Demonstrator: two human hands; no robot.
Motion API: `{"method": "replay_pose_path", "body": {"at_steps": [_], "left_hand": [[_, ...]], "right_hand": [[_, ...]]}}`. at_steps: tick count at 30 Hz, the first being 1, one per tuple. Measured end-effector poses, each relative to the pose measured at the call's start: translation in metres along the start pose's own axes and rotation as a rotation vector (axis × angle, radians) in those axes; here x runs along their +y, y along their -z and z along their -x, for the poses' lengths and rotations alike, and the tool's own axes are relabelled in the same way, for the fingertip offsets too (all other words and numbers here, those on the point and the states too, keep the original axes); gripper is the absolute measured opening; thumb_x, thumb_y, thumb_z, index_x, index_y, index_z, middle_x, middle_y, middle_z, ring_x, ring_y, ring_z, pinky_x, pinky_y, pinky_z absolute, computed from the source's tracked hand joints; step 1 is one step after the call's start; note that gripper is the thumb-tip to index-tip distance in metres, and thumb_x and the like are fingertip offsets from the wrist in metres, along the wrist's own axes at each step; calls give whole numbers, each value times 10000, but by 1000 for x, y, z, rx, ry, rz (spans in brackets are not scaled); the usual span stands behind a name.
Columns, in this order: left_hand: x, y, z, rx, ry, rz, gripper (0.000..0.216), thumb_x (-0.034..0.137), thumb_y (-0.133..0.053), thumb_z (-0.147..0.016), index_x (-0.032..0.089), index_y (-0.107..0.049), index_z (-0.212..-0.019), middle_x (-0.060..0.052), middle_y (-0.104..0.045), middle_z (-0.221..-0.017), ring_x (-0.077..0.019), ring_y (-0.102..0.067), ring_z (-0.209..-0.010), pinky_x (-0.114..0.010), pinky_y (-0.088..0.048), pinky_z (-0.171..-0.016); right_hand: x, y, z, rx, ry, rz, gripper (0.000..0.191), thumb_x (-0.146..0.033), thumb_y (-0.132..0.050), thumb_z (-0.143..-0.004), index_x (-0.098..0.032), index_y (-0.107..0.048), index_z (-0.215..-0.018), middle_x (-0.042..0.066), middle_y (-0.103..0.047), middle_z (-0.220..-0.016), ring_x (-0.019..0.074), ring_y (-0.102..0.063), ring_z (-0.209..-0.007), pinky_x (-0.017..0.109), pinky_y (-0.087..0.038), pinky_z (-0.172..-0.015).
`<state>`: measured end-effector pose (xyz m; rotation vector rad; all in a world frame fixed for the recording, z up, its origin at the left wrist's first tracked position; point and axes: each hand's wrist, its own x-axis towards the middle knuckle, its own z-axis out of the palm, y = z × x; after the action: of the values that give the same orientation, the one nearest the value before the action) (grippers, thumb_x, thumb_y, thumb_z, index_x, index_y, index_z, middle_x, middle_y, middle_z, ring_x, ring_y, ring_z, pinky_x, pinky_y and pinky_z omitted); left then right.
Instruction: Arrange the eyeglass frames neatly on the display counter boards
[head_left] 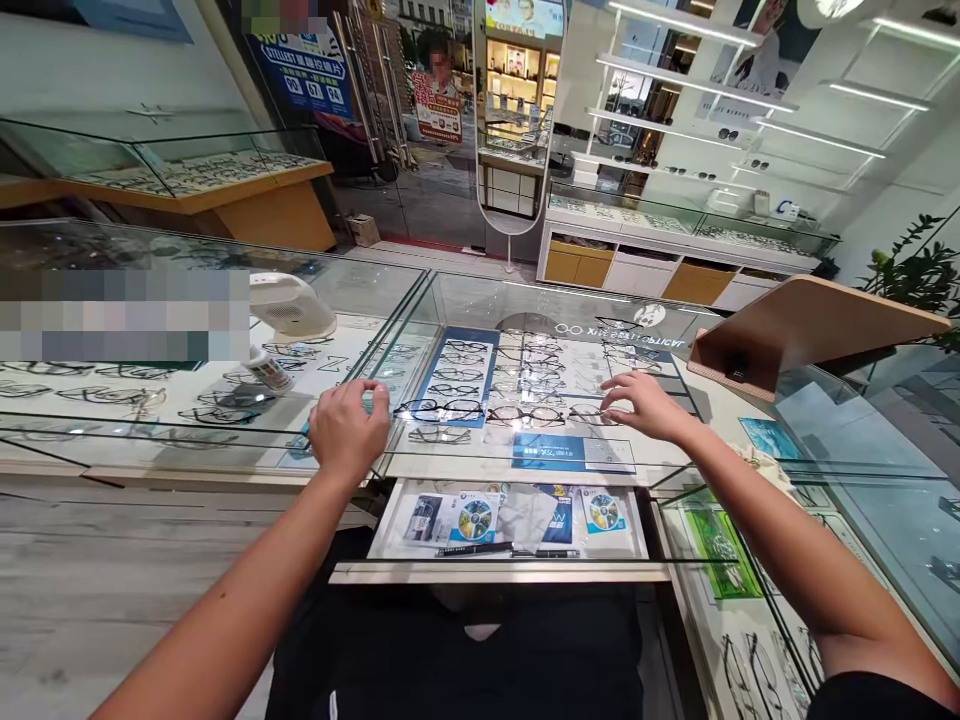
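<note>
At the glass display case (pixel 465 295) of an optician's shop, a small white bottle (pixel 267 368) stands on its left section. The left hand (pixel 349 430) hovers at the case's front edge, fingers loosely curled and holding nothing. Black-framed glasses (pixel 442 409) lie on the case just right of it. The right hand (pixel 645 405) is spread open and empty over the case's right half, below a tilted wooden stand (pixel 802 325).

A bright shop: lit white wall shelves (pixel 750 100), an oval standing mirror (pixel 517 110), glass doors (pixel 375 90), pale wooden floor (pixel 90 590), an orange-fronted display cabinet (pixel 277 215)
</note>
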<state>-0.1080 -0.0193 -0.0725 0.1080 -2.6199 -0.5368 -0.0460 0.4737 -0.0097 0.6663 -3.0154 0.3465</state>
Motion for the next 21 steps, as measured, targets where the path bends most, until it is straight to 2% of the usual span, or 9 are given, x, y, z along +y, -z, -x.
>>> {"method": "replay_pose_path", "body": {"at_steps": [6,14,21], "left_hand": [[-3,-2,0,17,-16,-12,370,453,-394,-1051,212,-674,-1053,-153,-761,-1170,-383,-630,-1213,-494,-467,-976],[-3,-3,0,24,-21,1,371,453,-400,-1046,213,-683,-1049,-149,-762,-1178,-388,-630,-1215,-504,-473,-978],[-4,-2,0,16,-13,-4,380,461,-394,-1051,214,-682,-1059,-148,-764,-1171,-386,-630,-1216,-494,-472,-976]], "right_hand": [[31,-1,2,53,-31,98,172,-329,-668,-1017,-277,-815,-945,79,-751,-1317,351,-619,-1248,562,-433,-1083],[90,-1,0,143,-233,252,126,-316,-718,-974,-268,-832,-949,83,-769,-1247,325,-618,-1149,469,-425,-975],[107,-3,-8,180,-315,306,152,-327,-694,-1001,-279,-838,-1004,86,-766,-1237,326,-592,-1153,454,-395,-970]]}}
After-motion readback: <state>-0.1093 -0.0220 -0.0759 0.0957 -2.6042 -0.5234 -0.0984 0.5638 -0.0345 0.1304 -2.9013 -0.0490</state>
